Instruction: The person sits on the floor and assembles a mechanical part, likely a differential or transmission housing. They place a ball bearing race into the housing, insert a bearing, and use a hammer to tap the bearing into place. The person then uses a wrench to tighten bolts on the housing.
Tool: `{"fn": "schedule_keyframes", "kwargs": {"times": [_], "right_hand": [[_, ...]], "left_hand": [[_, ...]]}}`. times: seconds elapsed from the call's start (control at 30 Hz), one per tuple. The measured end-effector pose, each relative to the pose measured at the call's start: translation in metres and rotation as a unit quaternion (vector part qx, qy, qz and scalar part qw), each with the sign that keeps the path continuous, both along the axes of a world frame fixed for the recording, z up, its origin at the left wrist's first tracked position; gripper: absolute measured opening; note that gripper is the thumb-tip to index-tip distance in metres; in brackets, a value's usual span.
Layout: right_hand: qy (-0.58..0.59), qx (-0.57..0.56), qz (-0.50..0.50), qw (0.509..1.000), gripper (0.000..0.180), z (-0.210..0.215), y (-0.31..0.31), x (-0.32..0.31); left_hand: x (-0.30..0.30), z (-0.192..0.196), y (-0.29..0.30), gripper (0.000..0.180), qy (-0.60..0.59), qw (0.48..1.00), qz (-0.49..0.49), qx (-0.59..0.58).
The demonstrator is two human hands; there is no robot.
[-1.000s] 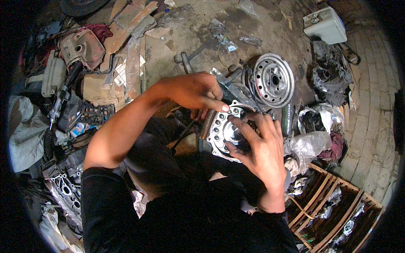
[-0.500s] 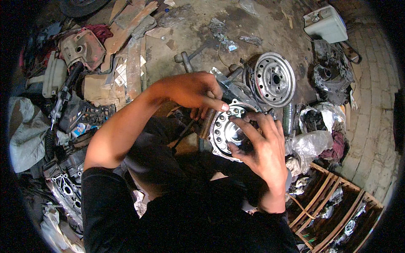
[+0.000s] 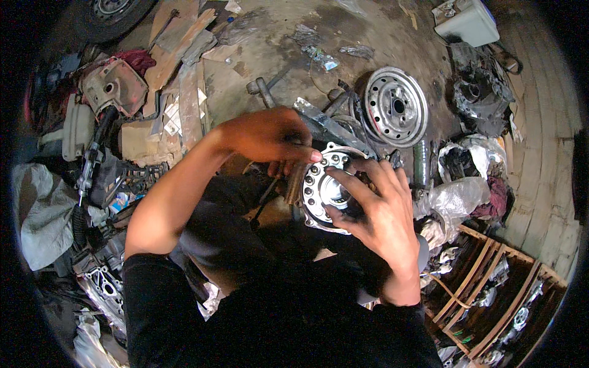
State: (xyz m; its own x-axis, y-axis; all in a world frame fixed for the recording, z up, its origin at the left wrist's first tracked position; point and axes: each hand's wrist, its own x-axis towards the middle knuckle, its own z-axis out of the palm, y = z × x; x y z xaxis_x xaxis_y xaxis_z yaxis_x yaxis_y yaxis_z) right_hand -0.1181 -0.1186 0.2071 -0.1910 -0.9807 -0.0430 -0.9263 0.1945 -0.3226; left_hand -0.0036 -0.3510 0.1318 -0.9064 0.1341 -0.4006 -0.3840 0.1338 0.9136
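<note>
A round metal machine part (image 3: 313,207) with a lobed flange, a ring of dark round studs or holes and a shiny centre is tilted toward me above my lap. My left hand (image 3: 277,138) bends over its upper left edge, thumb on the face near the ring and the other fingers curled below, partly in shadow. Over the right side arches my right hand (image 3: 380,205), its thumb and fingers bent around the shiny centre and hiding much of it. A brownish cylinder (image 3: 296,184) stands against the part's left side, beneath my left hand.
Beyond the part lie a steel wheel rim (image 3: 397,107), a hammer-like tool (image 3: 264,92) and a metal bar (image 3: 322,126). A slatted wooden crate (image 3: 481,270) with metal parts is at the lower right. Engine castings (image 3: 104,285) and a plastic sheet (image 3: 43,214) crowd the left.
The view has shifted slightly. Both hands keep nearly the same hold on the round metal part; it sits a little further left in the picture.
</note>
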Motion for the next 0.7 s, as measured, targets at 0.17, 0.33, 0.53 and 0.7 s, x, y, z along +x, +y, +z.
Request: {"fn": "schedule_keyframes", "kwargs": {"times": [0.17,0.33,0.53,0.7], "right_hand": [[-0.017,0.003,0.003,1.0,0.053,-0.003,-0.004,0.0],[-0.019,-0.002,-0.002,1.0,0.053,-0.003,-0.001,0.001],[-0.032,-0.006,0.012,0.999,0.053,-0.002,0.001,-0.002],[-0.088,-0.156,0.016,0.984,0.047,-0.001,0.009,-0.016]], "left_hand": [[0.001,-0.004,0.0,0.041,0.022,1.0,0.008,0.011],[0.001,0.001,0.003,0.041,-0.01,1.0,0.017,0.017],[0.002,-0.017,-0.001,0.05,0.094,0.995,-0.018,-0.031],[0.007,-0.026,0.003,0.047,0.142,0.986,0.016,-0.088]]}}
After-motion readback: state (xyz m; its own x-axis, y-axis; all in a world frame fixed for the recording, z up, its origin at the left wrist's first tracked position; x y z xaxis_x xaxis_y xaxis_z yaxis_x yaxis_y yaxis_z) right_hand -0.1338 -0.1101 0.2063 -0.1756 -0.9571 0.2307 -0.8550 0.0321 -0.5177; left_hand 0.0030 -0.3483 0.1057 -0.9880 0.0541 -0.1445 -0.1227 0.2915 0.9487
